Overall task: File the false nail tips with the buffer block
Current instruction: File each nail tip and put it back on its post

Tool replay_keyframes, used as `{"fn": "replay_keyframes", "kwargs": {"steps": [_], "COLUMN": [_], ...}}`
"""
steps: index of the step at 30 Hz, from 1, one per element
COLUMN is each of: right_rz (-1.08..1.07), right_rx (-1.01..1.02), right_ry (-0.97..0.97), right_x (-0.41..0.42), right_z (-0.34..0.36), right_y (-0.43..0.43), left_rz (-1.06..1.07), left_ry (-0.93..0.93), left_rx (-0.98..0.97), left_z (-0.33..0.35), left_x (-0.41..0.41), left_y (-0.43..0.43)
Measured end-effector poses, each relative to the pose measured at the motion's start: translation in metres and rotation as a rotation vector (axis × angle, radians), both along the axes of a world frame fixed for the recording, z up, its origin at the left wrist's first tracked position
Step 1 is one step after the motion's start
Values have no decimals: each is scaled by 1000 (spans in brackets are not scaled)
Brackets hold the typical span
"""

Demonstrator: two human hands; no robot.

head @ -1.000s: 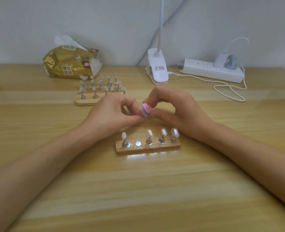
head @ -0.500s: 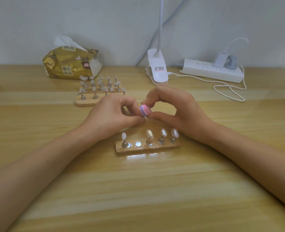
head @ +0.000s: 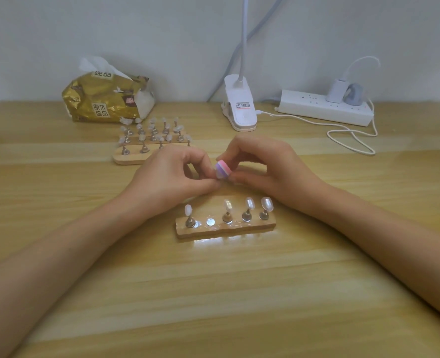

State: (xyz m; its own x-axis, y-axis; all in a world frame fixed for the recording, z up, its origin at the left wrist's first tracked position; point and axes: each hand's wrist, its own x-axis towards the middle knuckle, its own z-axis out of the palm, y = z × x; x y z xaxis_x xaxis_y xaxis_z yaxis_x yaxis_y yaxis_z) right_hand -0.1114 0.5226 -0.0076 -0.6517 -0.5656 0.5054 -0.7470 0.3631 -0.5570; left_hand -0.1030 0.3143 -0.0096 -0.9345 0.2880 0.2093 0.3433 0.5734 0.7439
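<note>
Buffer block [head: 223, 169], judged light and spongy, is pinched by my right hand [head: 265, 169]; left hand [head: 170, 179] fingers clamp the hidden nail tip, likely brittle: hold its base.

Nail tips [head: 250, 202] on near stand [head: 265, 226]; second stand [head: 128, 159] behind left; tissue pack [head: 102, 104] behind it.

Left hand [head: 172, 182] and right hand [head: 268, 169]: fingers [head: 239, 151] curled in pinch, both sets nearly touching; forearms angled inward.

Glossy wooden table [head: 213, 293], wooden nail stand [head: 225, 228] with metal pegs, crinkled shiny gold tissue pack [head: 102, 104].
</note>
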Motion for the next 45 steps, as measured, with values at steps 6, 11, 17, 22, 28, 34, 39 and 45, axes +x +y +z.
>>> {"fn": "replay_keyframes", "kwargs": {"steps": [6,11,17,22,28,34,39,45], "right_rz": [-20,-12,-29,-74,-63,-65,-59,-168], "right_rx": [33,39,58,35,62,55,66,-182], "right_ry": [-14,41,65,63,57,54,-3,-153], "right_x": [-3,-2,-1,-1,0,-2,-1,1], "right_z": [-1,0,1,2,2,1,-1,2], "right_y": [-1,-1,-1,0,0,2,1,3], "left_rz": [-1,5,7,3,-8,-2,1,20], "left_ry": [14,3,0,-8,2,8,5,22], "left_rx": [-7,-2,4,21,21,11,5,8], "left_z": [0,0,0,0,1,1,0,-2], "left_x": [-1,0,0,0,0,-1,-1,1], "left_y": [-1,-1,0,0,-1,0,-1,-1]}}
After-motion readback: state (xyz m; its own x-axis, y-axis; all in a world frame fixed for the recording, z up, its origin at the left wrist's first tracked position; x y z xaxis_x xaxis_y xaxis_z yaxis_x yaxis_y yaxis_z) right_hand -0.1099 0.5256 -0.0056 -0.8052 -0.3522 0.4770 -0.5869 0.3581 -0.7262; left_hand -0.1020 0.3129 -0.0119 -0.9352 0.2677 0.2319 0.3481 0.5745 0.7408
